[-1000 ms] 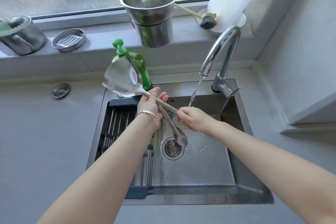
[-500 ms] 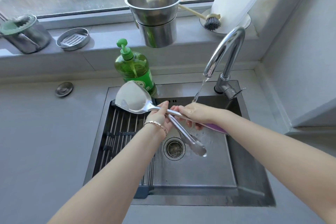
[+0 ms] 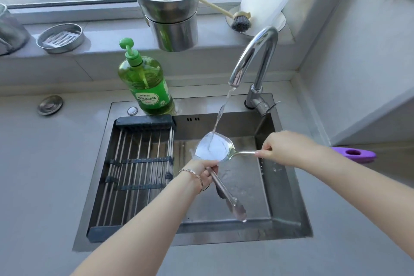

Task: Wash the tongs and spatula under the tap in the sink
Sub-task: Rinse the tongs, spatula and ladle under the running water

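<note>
Spatula (image 3: 212, 147) has swung over, blade under the tap (image 3: 255, 56) stream, right hand (image 3: 282, 149) pinching its slick wet steel shaft; left hand (image 3: 201, 170) curled round stiff, light tongs (image 3: 228, 197) over the sink (image 3: 280, 186), though the purple handle (image 3: 354, 153) likely grips safer.

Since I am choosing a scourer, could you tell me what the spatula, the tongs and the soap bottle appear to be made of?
The spatula looks like polished steel at blade and neck, bright and reflective; its purple handle looks matte, perhaps silicone or plastic. The tongs are likely steel too, silvery with glints. The soap bottle seems clear green plastic, liquid visible inside.
</note>
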The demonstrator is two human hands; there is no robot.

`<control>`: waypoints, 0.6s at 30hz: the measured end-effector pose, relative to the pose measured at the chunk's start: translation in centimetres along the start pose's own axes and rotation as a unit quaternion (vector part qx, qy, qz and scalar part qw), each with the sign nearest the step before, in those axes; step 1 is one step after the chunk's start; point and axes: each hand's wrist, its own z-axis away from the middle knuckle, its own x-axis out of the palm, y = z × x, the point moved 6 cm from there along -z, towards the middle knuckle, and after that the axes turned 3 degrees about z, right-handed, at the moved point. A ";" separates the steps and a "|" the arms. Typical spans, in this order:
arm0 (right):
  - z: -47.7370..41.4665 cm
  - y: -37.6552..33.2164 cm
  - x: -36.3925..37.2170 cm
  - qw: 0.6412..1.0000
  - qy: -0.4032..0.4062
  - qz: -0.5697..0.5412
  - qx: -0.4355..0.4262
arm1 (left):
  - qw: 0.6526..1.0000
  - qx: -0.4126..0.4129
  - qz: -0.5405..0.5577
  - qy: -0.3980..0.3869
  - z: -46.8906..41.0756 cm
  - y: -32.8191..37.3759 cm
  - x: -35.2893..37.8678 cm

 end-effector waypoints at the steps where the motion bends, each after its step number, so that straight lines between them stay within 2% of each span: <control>1: 0.2 0.0 -0.3 1.000 0.006 0.014 0.004 | 1.000 0.005 0.002 -0.005 -0.1 -0.1 0.5; 6: 1.0 -0.2 -1.4 0.997 0.007 0.069 0.023 | 1.000 -0.001 -0.025 0.016 -1.5 -0.6 1.4; 10: 1.7 -0.9 -1.4 0.996 -0.026 0.082 0.010 | 0.989 0.027 -0.098 0.111 -2.6 -0.4 0.7; 13: 2.3 -1.1 -1.3 0.996 -0.047 0.075 0.010 | 0.982 0.056 -0.073 0.163 -2.3 0.6 0.1; 15: 2.3 -1.1 -1.2 0.997 -0.045 0.060 0.008 | 0.983 0.066 -0.070 0.158 -2.3 1.3 -0.2; 18: 1.8 -1.5 -1.0 0.999 -0.015 0.048 -0.004 | 0.988 0.088 -0.076 0.104 -1.8 2.0 0.2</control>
